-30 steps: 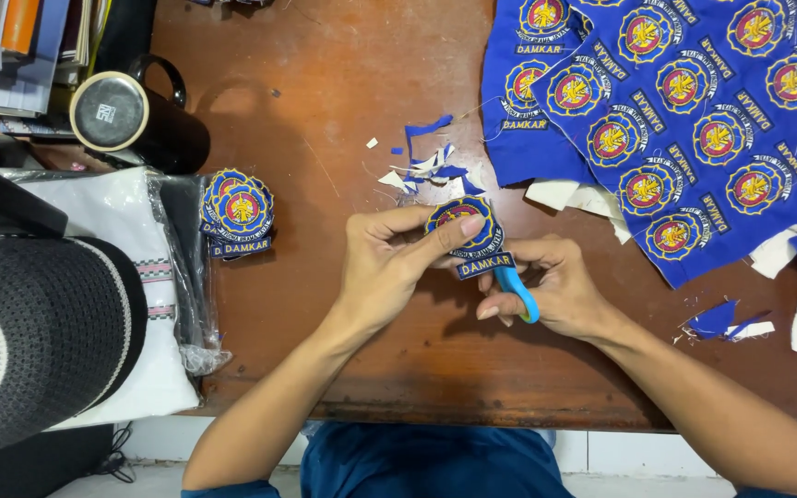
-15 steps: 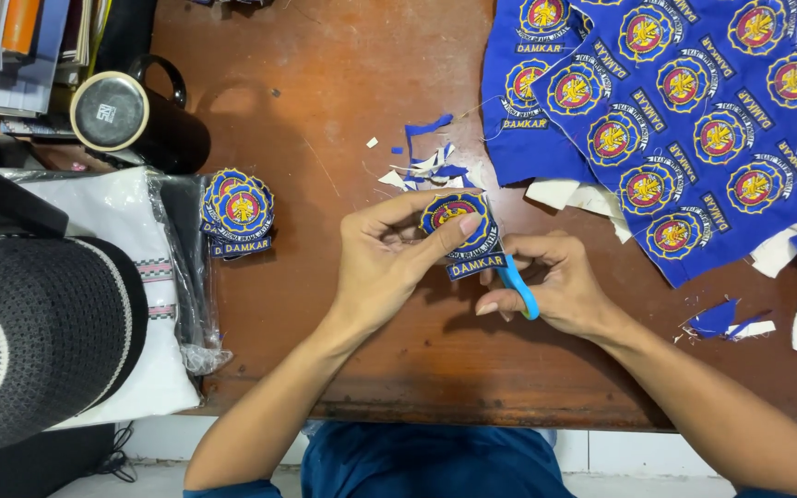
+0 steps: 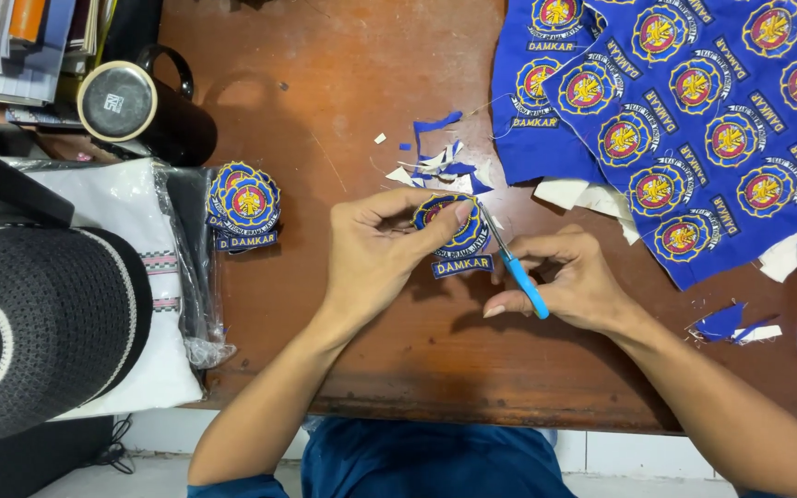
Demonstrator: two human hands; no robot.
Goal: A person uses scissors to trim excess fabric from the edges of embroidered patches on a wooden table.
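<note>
The left hand (image 3: 382,247) pinches a round blue embroidered patch (image 3: 452,231) above the middle of the brown tabletop (image 3: 325,101), while the right hand (image 3: 569,281) is closed on blue-handled scissors (image 3: 517,272) whose blades meet the patch's right edge. A slip or a slight turn of the patch could send the blades into the stitched border, or nick the thumb pressed on its face. Against the earlier frame the patch sits a little more turned, and the scissors have edged along its rim; the stack of cut patches (image 3: 244,205) at left lies unchanged.
</note>
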